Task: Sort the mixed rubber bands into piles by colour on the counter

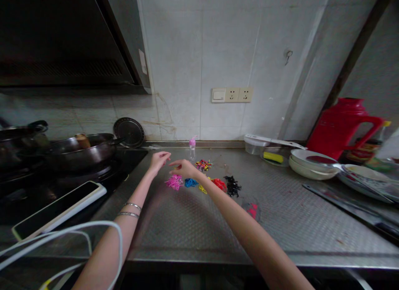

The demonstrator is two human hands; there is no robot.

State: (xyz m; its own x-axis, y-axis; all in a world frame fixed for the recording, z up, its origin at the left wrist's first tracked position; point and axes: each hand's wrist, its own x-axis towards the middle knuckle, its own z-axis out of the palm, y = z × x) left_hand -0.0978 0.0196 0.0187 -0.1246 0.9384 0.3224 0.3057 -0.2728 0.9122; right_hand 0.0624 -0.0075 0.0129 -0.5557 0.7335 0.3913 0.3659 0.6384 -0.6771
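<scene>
My left hand (159, 161) is raised above the counter with its fingers bent together; anything between them is too small to make out. My right hand (185, 168) is just to its right, fingertips pointing left and slightly apart, with no object visible in them. Below the hands lie small piles of what look like little rubber bands: pink (174, 182), blue (190, 182), yellow (202, 189), red (219, 184) and black (232, 186). My right wrist partly covers the yellow pile. Behind is a mixed-colour pile (203, 164), near a small clear bottle with a pink top (192, 147).
A clear bag with something red (252, 210) lies right of the piles. On the left are a phone-like device (59, 211), white cables (102, 223) and a pan (84, 152) on the stove. Bowls (311, 169), a red thermos (338, 125) and a knife (349, 206) occupy the right.
</scene>
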